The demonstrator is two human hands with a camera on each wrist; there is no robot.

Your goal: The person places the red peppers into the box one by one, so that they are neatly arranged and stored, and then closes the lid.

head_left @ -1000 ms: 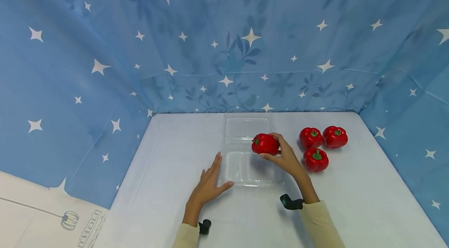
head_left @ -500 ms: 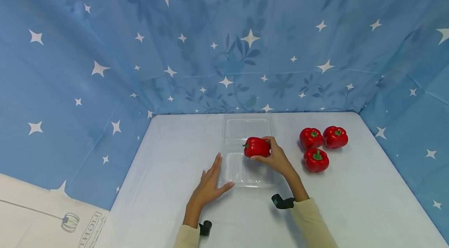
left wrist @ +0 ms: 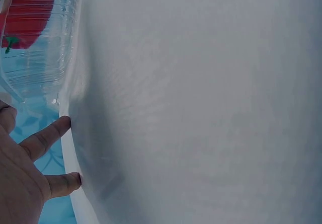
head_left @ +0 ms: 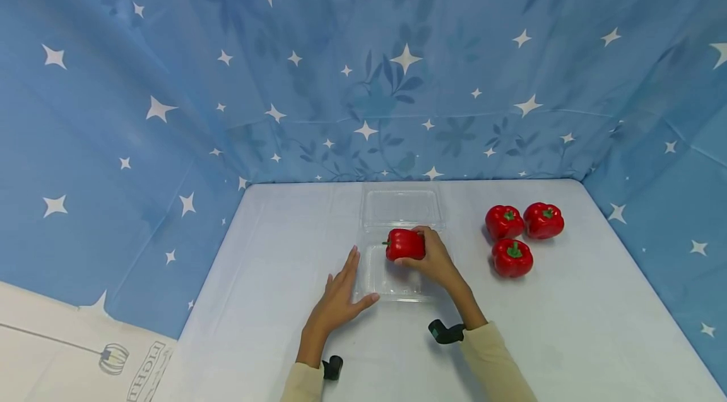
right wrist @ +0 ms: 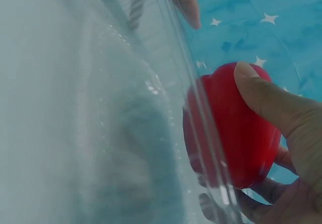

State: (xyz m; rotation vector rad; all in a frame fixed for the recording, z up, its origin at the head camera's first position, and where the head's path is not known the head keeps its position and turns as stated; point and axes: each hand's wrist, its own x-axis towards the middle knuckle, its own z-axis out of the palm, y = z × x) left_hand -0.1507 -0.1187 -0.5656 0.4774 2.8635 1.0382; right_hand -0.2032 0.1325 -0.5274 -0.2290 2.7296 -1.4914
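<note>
My right hand [head_left: 433,258] grips a red bell pepper [head_left: 404,245] on its side, green stem toward the left, over the front half of a clear plastic clamshell box [head_left: 382,282]. In the right wrist view the thumb lies across the top of the pepper [right wrist: 231,128], with fingers underneath, and the box wall overlaps its near side. My left hand [head_left: 336,302] has its fingers extended at the box's left edge, thumb by the front left corner. Through the clear wall in the left wrist view, the pepper [left wrist: 30,15] shows red with its green stem.
Three more red bell peppers stand grouped on the right of the white table [head_left: 591,326], the nearest pepper [head_left: 512,258] in front of the other two. The box lid [head_left: 401,206] lies opened toward the back. A blue star-patterned curtain [head_left: 363,74] rises behind the table.
My right hand has carried the bell pepper leftward and lower, down toward the box's front half. The left hand stays where it was, and the three other peppers have not moved.
</note>
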